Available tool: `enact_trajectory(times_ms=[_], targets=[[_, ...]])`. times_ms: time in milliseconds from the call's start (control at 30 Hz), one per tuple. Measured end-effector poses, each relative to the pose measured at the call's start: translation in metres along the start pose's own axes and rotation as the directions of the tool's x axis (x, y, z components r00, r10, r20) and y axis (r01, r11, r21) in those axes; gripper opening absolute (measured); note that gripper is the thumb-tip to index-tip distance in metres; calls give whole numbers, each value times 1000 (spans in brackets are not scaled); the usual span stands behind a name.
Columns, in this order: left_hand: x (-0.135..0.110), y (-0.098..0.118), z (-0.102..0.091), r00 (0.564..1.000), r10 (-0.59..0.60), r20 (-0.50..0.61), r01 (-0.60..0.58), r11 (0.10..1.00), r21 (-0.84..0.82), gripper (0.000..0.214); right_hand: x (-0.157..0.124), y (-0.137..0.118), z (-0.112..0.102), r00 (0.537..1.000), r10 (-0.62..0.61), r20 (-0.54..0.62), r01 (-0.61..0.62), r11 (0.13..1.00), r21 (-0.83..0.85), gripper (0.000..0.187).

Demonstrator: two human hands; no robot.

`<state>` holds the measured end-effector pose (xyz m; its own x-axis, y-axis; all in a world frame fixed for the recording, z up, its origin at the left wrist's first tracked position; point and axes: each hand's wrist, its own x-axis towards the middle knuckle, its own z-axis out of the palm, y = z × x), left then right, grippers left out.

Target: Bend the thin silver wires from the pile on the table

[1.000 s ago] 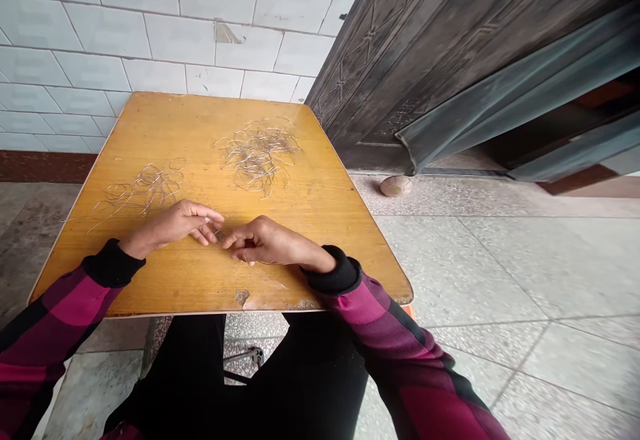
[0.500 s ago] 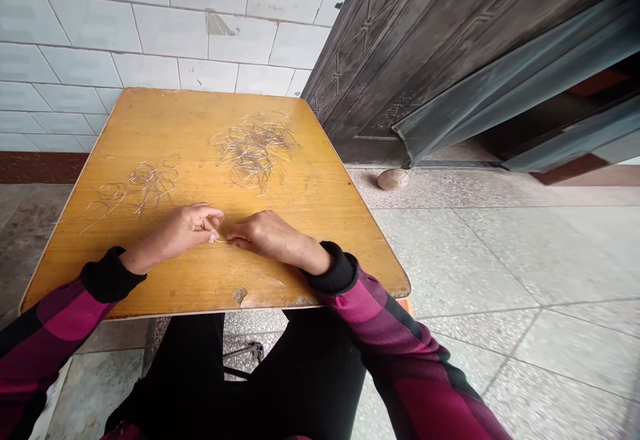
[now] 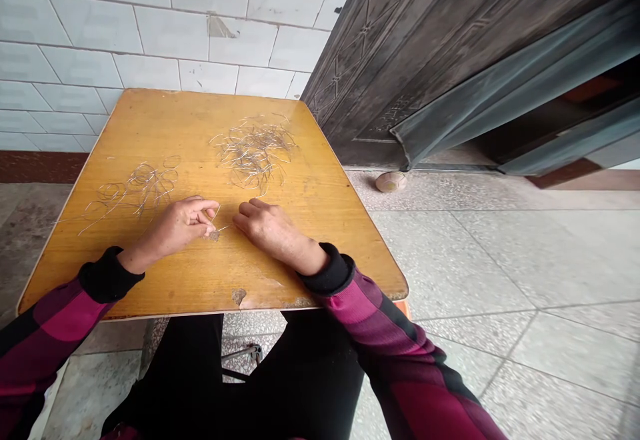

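Head view: the left hand [image 3: 181, 227] pinches a thin bent wire [image 3: 223, 228] between thumb and fingers, over the near half of the wooden table [image 3: 185, 287]. One end points up to the far right, while another juts out toward the right hand [image 3: 267, 227]. Half a second ago the right hand was lower, its fingertips at that second end; now it has shifted a little right and to the far side, and a narrow gap shows between its fingers and the wire's visible tip. Its back faces up with the fingers curled beneath, so I cannot tell whether they pinch anything. As I judge it, the left hand now bears the wire alone, midway through some handling of the bend. Just beyond the left hand, on the left, lie looped wires [image 3: 145, 183]; farther off and to the right sits a denser wire pile [image 3: 256, 150]. Both look unchanged.
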<state>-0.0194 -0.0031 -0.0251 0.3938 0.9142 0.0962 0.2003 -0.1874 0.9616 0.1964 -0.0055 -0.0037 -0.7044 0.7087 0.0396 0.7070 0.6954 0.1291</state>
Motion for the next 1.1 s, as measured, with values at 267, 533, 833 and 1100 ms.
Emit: enact_trajectory(times_ms=[267,533,833,1100], targets=[[0,4,-2,999,18,-39,-18,1000,-5,34,2,-2,-4,991,111,74,-115,992,54,29],[2,5,-4,994,63,-93,-64,998,-2,34,5,1,10,987,159,-12,-134,870,475,23],[4,-1,-7,966,166,-199,-176,984,-35,35,17,-4,33,916,328,230,-240,-9,971,22],[6,-1,-17,954,128,-271,-141,990,-29,37,12,5,25,961,256,106,-118,32,993,22]])
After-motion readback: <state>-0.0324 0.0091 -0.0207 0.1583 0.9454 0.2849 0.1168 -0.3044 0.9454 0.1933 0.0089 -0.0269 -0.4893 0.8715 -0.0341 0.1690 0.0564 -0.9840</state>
